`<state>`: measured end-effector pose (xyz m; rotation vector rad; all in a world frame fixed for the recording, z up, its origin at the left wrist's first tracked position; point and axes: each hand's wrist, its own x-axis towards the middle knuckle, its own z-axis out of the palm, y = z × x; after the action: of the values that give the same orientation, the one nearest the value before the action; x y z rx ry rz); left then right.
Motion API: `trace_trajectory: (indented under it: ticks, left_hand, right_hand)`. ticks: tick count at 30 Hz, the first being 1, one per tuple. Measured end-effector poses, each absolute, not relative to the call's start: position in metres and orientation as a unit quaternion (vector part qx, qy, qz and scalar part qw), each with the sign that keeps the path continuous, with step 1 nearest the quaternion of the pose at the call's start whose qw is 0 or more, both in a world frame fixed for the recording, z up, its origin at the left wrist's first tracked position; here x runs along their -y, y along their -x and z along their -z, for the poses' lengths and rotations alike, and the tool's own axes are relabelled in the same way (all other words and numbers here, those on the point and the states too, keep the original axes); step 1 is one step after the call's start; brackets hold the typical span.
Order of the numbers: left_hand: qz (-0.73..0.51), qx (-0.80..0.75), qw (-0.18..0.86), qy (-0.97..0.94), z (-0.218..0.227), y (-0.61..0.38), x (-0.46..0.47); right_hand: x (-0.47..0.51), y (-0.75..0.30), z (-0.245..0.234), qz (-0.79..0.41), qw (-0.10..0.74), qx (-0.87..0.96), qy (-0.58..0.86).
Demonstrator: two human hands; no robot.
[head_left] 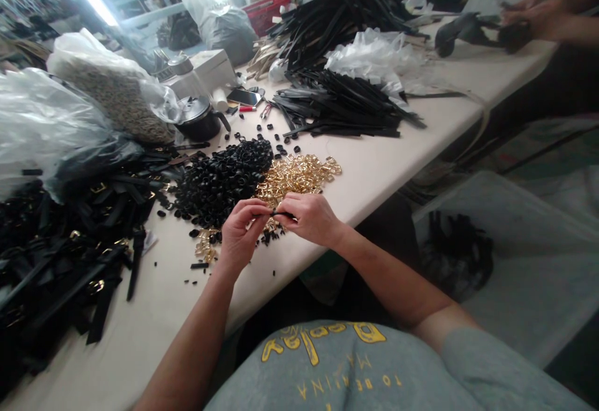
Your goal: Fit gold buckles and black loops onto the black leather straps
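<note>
Both my hands meet above the near edge of the table, pinching a short, thin black strap (276, 214) between them. My left hand (241, 230) is closed with thumb and fingertips on the strap's left end. My right hand (306, 216) grips the right end, its fingers curled; part of the strap is hidden by the fingers. Just beyond my hands lie a heap of small black loops (219, 180) and a pile of gold buckles (299, 174). A few more gold buckles (204, 246) sit beside my left wrist.
Black straps with buckles (93, 242) cover the table's left side. Behind stand plastic bags (107, 80), a black lidded pot (199, 118) and a phone (245, 96). Black strips (346, 105) are piled farther back. At the right, another person's hands (538, 18) hold dark pieces.
</note>
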<state>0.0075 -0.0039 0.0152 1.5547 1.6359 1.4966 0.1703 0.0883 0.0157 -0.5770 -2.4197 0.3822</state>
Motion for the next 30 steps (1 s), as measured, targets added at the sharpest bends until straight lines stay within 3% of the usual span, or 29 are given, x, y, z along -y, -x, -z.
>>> trace_trajectory:
  ticks: [4, 7, 10, 13, 16, 23, 30]
  left_hand:
    - [-0.482, -0.602, 0.096, -0.629, -0.021, -0.007, 0.007]
    - [-0.53, -0.591, 0.058, -0.605, -0.024, -0.003, 0.014]
    - [-0.601, -0.595, 0.161, -0.509, -0.022, 0.003, 0.017]
    - [-0.599, -0.614, 0.331, -0.392, -0.017, 0.005, 0.013]
    - [-0.591, -0.607, 0.422, -0.323, -0.014, 0.001, 0.007]
    - [-0.595, -0.589, 0.468, -0.282, -0.018, -0.014, 0.003]
    - [-0.613, -0.569, 0.435, -0.334, -0.016, -0.013, 0.004]
  right_hand:
    - [-0.093, -0.173, -0.018, -0.156, 0.313, 0.91, 0.221]
    - [-0.103, -0.181, -0.023, -0.162, 0.335, 0.893, 0.252]
    - [-0.109, -0.188, -0.027, -0.186, 0.356, 0.88, 0.253]
    - [-0.104, -0.188, -0.027, -0.188, 0.361, 0.886, 0.225]
    - [-0.096, -0.183, -0.024, -0.171, 0.36, 0.893, 0.206]
    - [-0.085, -0.174, -0.022, -0.156, 0.397, 0.885, 0.185]
    - [-0.085, -0.168, -0.019, -0.116, 0.412, 0.886, 0.181]
